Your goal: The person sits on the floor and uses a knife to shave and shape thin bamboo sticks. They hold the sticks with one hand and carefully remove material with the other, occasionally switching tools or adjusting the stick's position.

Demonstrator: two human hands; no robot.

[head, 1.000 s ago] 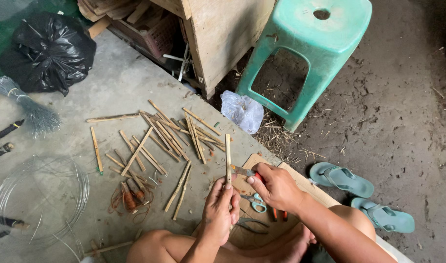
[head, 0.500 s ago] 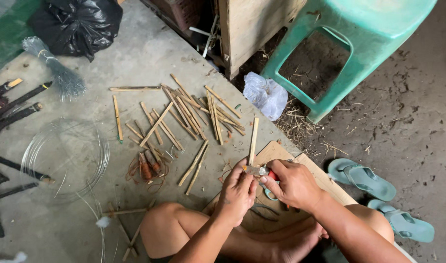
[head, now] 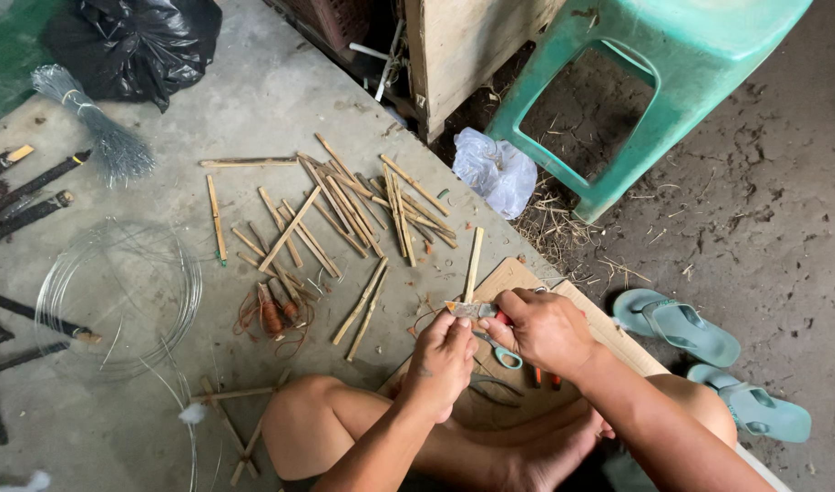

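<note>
My left hand (head: 440, 360) and my right hand (head: 545, 330) meet over a sheet of brown cardboard (head: 581, 305), just above my bent legs. Between them is the lower end of a thin bamboo stick (head: 473, 262) that points away from me. My right hand grips a small knife (head: 467, 310) with its blade lying across the stick where my left fingers pinch it. Several cut bamboo sticks (head: 344, 214) lie scattered on the concrete floor beyond my hands. Teal-handled scissors (head: 506, 357) lie on the cardboard under my right hand.
A teal plastic stool (head: 672, 73) and a wooden crate (head: 472, 46) stand at the back. A crumpled clear bag (head: 495, 171), a black bag (head: 135, 41), a wire bundle (head: 98, 137), a wire coil (head: 117, 296) and teal sandals (head: 681, 328) surround me.
The view has shifted slightly, so the floor items sit lower and further right. My hands stay together on the stick and knife, with only small finger movement.
</note>
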